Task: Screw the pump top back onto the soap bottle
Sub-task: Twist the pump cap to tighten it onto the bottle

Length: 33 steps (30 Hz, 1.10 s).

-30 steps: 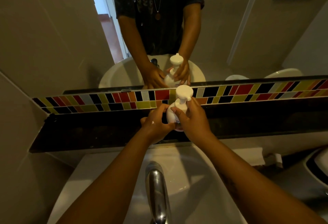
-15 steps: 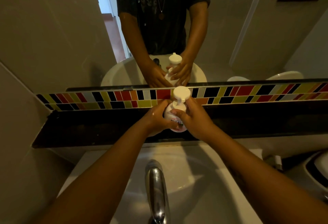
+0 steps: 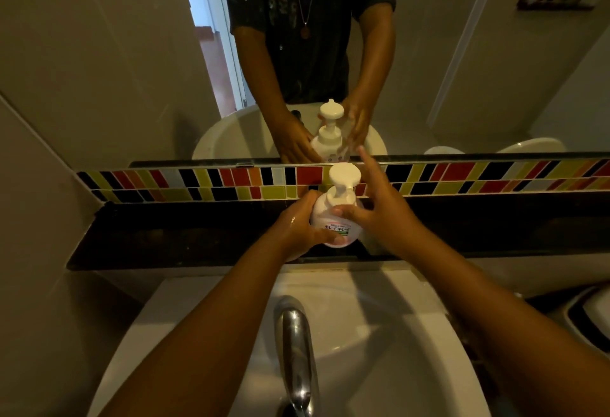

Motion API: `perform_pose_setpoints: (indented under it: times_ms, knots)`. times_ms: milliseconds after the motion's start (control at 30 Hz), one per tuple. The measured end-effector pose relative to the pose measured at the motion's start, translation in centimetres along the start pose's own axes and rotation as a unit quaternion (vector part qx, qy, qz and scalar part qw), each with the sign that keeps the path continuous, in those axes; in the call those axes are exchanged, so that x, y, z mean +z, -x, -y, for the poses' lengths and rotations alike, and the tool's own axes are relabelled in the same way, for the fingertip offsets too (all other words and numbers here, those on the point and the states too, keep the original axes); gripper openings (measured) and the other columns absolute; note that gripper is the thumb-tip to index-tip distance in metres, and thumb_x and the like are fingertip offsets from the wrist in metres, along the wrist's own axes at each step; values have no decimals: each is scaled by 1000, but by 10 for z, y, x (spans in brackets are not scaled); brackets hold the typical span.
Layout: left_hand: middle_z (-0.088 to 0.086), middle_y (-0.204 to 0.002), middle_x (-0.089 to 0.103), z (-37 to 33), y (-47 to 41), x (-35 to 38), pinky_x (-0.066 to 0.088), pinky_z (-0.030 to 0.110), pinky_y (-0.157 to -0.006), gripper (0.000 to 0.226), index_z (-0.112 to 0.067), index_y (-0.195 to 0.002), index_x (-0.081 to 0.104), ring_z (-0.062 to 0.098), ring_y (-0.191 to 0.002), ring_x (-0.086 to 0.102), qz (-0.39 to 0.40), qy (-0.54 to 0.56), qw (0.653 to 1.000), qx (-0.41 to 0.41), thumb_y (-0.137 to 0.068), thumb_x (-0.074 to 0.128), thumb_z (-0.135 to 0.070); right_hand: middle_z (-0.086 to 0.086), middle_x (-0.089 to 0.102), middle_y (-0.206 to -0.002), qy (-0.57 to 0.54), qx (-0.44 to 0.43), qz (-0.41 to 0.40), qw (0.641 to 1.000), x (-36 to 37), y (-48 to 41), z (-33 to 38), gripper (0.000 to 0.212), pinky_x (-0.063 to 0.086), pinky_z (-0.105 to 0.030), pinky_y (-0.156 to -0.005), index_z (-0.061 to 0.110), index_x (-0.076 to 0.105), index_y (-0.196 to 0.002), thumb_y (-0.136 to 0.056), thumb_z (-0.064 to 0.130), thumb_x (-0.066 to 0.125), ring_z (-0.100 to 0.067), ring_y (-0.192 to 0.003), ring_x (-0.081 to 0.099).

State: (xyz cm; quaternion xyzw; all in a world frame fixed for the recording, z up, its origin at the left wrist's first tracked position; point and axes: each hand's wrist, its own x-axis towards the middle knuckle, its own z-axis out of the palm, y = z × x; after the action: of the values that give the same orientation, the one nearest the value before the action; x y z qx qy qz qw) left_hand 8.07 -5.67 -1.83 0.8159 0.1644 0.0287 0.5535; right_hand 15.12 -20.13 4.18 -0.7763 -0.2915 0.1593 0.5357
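Head view takes in the white basin [image 3: 412,334] and its chrome tap [image 3: 295,344] nearest me, then the dark stone ledge [image 3: 165,235] behind it, backed by a strip of coloured mosaic tile [image 3: 198,182] under the mirror [image 3: 99,53]. On that ledge, about midway along and close to its back edge, the white soap bottle [image 3: 336,221] stands upright with the pump top [image 3: 344,176] seated on its neck. The left hand [image 3: 298,228] wraps the bottle's left side, fingers curled round the body and the thumb lying across the label. What has changed is the right hand [image 3: 379,208]: half a second ago it was closed round the collar under the pump, and now it has opened, fingers spread and lifted toward the tiles, only the thumb tip touching the collar. To my eye that reads either as a re-grip between turns or as letting go after the last twist. The pump sits straight and low, so the thread looks mostly taken up, though I cannot tell from here whether it is tight.
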Motion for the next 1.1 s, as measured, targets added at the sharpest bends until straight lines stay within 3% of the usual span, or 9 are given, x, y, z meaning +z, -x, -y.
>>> perform_pose_setpoints:
  times_ms: [67,133,233,367,633,733,867,1100]
  knots:
    - [4,-129,59,-2,-1,-2,57,45,-92,68,-21,-126,49,22,-115,61,1,-1,1000,-11,-68,86,-18,0,24,-156,76,-53,38,995,-21,-3,11,92,33,-39,-105,35,13,-146,-75,29,72,-20,-140,27]
    - [5,-131,58,-2,0,-2,56,49,-94,71,-21,-127,49,24,-117,60,-1,-3,1000,-15,-67,87,-18,2,23,-157,142,-95,58,984,-32,-6,21,88,28,-39,-109,35,19,-145,-74,32,71,-19,-141,23]
    - [5,-133,58,-3,1,-2,55,52,-96,74,-21,-128,49,26,-119,58,-6,-9,1000,-20,-66,88,-18,2,26,-156,218,-136,112,960,-38,-11,31,76,26,-45,-114,32,30,-143,-78,27,69,-20,-143,22]
    - [3,-131,59,-3,1,-3,55,50,-95,74,-24,-126,50,24,-118,59,-13,-20,999,-24,-64,89,-21,-4,42,-148,334,-169,149,915,-36,-17,36,54,32,-39,-111,21,42,-138,-88,19,60,-23,-137,36]
    - [3,-133,58,2,1,4,55,47,-95,72,-26,-127,48,23,-120,57,-49,-44,998,-16,-67,87,-22,-10,51,-140,373,-237,89,893,-22,-15,24,46,32,-29,-104,17,46,-136,-90,17,56,-28,-127,49]
    - [2,-132,59,5,1,7,55,44,-95,69,-27,-125,48,22,-118,57,-63,-50,997,-10,-68,86,-22,-15,54,-136,347,-241,70,904,-18,-12,19,45,40,-41,-104,14,45,-136,-91,12,52,-33,-123,52]
    - [1,-132,58,7,-1,9,53,37,-90,68,-30,-124,47,20,-117,56,-72,-59,996,-12,-69,86,-23,-14,52,-138,336,-195,34,921,-9,-8,13,52,44,-47,-102,19,42,-138,-89,17,57,-33,-124,51]
    - [3,-133,58,8,-2,9,52,35,-89,67,-28,-125,48,22,-119,57,-74,-66,995,-9,-70,85,-19,-13,51,-139,320,-165,6,933,-3,-7,11,52,41,-42,-102,21,41,-139,-89,23,57,-32,-126,50]
